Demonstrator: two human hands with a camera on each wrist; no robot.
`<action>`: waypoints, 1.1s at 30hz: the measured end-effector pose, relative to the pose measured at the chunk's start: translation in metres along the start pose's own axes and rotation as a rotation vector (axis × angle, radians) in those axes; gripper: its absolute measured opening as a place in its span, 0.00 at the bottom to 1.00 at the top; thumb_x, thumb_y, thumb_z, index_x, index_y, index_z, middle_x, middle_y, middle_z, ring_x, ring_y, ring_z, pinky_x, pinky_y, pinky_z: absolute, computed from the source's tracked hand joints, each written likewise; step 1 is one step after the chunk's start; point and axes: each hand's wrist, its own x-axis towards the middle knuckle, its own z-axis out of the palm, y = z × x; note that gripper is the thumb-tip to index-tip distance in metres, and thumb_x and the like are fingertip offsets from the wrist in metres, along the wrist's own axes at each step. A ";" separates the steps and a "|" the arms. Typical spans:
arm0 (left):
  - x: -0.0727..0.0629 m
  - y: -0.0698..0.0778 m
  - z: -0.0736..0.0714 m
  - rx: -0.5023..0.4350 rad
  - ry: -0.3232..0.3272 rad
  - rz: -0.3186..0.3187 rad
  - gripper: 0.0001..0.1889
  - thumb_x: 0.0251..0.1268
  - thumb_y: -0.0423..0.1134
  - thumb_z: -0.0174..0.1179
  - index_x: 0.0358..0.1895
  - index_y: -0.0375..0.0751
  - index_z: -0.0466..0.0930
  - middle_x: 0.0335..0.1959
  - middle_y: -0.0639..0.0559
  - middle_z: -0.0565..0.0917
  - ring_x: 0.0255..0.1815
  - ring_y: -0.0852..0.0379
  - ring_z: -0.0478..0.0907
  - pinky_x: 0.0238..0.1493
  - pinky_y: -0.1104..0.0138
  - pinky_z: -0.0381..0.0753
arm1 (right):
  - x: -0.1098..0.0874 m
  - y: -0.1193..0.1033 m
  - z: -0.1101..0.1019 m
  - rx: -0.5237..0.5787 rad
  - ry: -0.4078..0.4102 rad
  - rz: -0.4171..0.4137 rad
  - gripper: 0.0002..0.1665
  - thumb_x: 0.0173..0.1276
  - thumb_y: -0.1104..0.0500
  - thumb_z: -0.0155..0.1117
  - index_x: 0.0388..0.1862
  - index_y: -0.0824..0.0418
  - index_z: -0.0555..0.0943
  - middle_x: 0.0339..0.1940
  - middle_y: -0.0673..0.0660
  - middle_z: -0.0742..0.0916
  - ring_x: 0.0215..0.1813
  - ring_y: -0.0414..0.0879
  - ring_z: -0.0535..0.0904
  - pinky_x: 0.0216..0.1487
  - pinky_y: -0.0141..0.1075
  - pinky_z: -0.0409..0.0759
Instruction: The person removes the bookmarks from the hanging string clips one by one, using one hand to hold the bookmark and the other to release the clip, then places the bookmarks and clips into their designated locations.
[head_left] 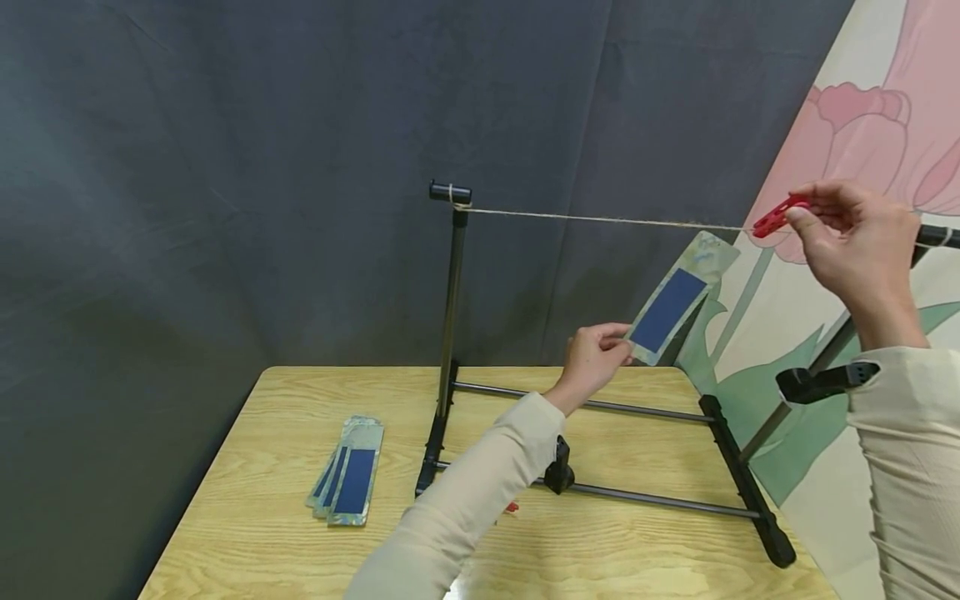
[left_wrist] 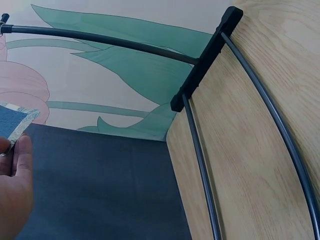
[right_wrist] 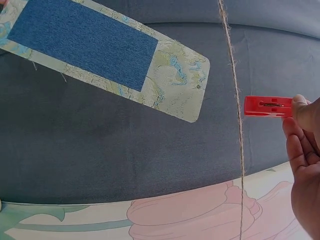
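Observation:
My left hand (head_left: pixel 596 360) pinches the lower end of a flat fabric strip (head_left: pixel 670 310), patterned pale green with a dark blue denim panel. The strip tilts up to the right, its upper end just below a twine line (head_left: pixel 600 219). At the right, my right hand (head_left: pixel 862 237) pinches a red clothespin (head_left: pixel 780 217) between thumb and fingers at the twine's height. In the right wrist view the clothespin (right_wrist: pixel 268 106) has its tip right beside the twine (right_wrist: pixel 235 80), and the strip (right_wrist: pixel 170 75) lies on the twine's other side.
A black rack frame (head_left: pixel 450 333) stands on the wooden table (head_left: pixel 247 500) with the twine strung across its top. Several similar strips (head_left: pixel 352 479) lie fanned at the left. A small red piece (head_left: pixel 512 507) shows behind the left sleeve. A dark curtain (head_left: pixel 300 167) hangs behind.

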 end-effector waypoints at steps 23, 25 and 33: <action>-0.005 0.006 -0.020 -0.113 -0.051 -0.038 0.14 0.66 0.26 0.59 0.54 0.35 0.82 0.31 0.52 0.87 0.31 0.49 0.85 0.31 0.71 0.85 | -0.015 -0.005 0.001 0.269 0.022 -0.061 0.21 0.65 0.63 0.68 0.57 0.60 0.81 0.39 0.40 0.81 0.38 0.33 0.76 0.40 0.15 0.73; -0.005 0.007 -0.022 -0.124 -0.054 -0.042 0.15 0.66 0.26 0.59 0.54 0.34 0.81 0.31 0.52 0.87 0.32 0.47 0.85 0.31 0.71 0.85 | -0.017 -0.005 0.002 0.306 0.027 -0.076 0.21 0.64 0.65 0.68 0.57 0.61 0.82 0.39 0.42 0.82 0.38 0.34 0.77 0.41 0.16 0.74; -0.004 0.008 -0.031 -0.160 -0.053 -0.049 0.15 0.66 0.24 0.58 0.54 0.31 0.80 0.30 0.51 0.86 0.35 0.40 0.84 0.32 0.70 0.85 | -0.025 -0.005 0.006 0.366 0.057 -0.049 0.21 0.61 0.67 0.71 0.55 0.64 0.83 0.39 0.45 0.84 0.38 0.37 0.79 0.44 0.16 0.76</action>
